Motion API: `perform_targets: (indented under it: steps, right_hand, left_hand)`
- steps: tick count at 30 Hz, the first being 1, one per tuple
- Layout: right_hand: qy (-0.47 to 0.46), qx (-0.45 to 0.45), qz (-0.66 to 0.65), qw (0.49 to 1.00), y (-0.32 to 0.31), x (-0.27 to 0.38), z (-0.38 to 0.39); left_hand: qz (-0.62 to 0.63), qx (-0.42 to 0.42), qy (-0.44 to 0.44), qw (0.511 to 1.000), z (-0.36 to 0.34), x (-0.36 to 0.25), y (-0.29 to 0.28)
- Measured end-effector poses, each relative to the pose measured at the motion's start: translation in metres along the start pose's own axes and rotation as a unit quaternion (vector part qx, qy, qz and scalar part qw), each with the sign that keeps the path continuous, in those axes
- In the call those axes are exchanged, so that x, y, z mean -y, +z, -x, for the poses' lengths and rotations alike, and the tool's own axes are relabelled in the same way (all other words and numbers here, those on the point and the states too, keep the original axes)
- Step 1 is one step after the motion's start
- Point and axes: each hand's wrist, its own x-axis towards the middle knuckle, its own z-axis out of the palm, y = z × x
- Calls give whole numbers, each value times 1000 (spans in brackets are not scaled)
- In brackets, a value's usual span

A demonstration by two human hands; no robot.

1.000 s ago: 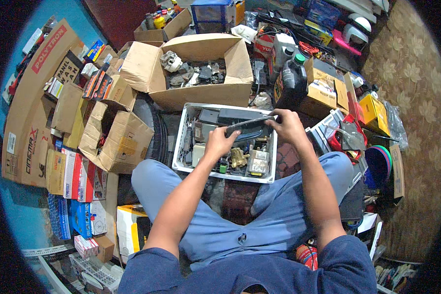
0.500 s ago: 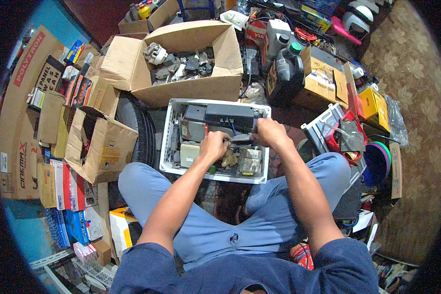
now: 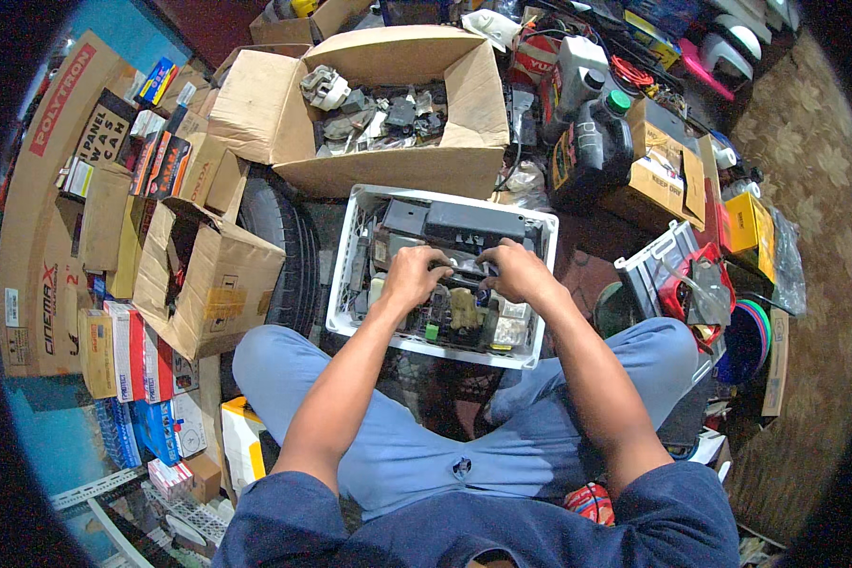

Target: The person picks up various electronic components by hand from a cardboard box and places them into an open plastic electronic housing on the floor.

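A white plastic crate (image 3: 340, 272) packed with dark modules, housings and metal parts stands between my bent legs. My left hand (image 3: 417, 275) is in the crate, its fingers closed on one end of a long dark part (image 3: 466, 277). My right hand (image 3: 516, 275) has its fingers curled on the other end, near the crate's right side. A black housing (image 3: 473, 221) lies along the crate's back. A brass-coloured part (image 3: 463, 308), a small green item (image 3: 432, 331) and a clear box (image 3: 509, 322) sit at the front, below my hands.
An open cardboard box (image 3: 398, 173) of parts stands behind the crate, black jugs (image 3: 592, 151) to its right. A tyre (image 3: 288, 256) and cartons (image 3: 204, 289) line the left. A grey tray (image 3: 639, 279) with red items and stacked yellow boxes (image 3: 750, 237) are at the right.
The long dark part that both hands held tilted across the crate's top is now lower, inside the crate among the other parts, with both hands moved down with it.
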Motion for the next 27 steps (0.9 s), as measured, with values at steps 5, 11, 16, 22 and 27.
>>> perform_targets:
  steps: [5,11,16,22,27]
  right_hand:
    - [-66,0,-50,997,23,-8,-10]
    - [-34,-9,-2,999,50,-1,-12]
    - [14,3,30,999,57,-13,-21]
    - [26,-30,32,999,57,-11,-18]
    - [8,-35,42,998,53,0,-14]
  left_hand:
    - [-16,11,-55,998,4,17,0]
    - [-35,12,-104,994,10,36,18]
    - [-26,-22,-101,994,12,43,28]
    - [-8,-79,-77,994,12,38,29]
    - [0,-89,-69,994,9,45,34]
